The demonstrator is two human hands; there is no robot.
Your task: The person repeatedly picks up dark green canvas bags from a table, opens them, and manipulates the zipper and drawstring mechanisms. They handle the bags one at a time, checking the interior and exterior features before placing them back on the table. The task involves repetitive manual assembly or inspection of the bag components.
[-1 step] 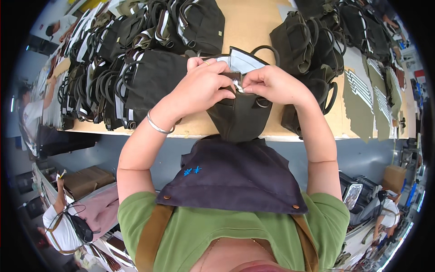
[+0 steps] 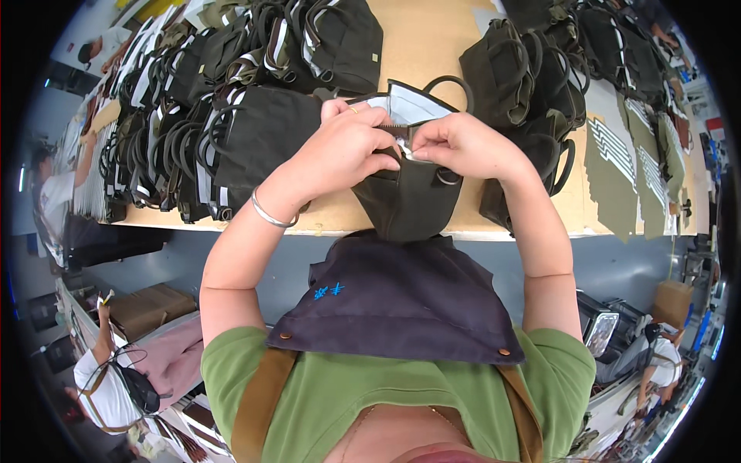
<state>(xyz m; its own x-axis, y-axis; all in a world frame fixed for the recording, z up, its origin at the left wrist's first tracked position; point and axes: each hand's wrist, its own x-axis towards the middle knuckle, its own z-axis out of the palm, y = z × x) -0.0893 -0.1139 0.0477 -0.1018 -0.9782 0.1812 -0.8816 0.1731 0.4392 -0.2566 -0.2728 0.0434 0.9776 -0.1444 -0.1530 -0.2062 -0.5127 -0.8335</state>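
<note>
A dark olive-black handbag [image 2: 409, 202] with a pale lining [image 2: 417, 106] stands at the table's front edge, its mouth open toward me. My left hand [image 2: 343, 150] grips the left side of the mouth, thumb and fingers closed on the fabric beside a zipper [image 2: 401, 133]. With thumb and fingertips pinched, my right hand [image 2: 468, 147] holds the right side of the opening, close to the zipper. A small whitish, shiny bit shows between the hands; its kind is unclear. A round handle [image 2: 461, 82] rises behind the right hand.
Many similar dark bags [image 2: 262, 135] crowd the table's left, and more bags [image 2: 532, 85] stand to the right. Olive fabric pieces [image 2: 614, 174] lie at the far right of the wooden table [image 2: 417, 31]. Other people work at both sides.
The bag's handle and rim have shifted very slightly left, and my right fingertips have moved a little with them. Both hands keep their hold.
</note>
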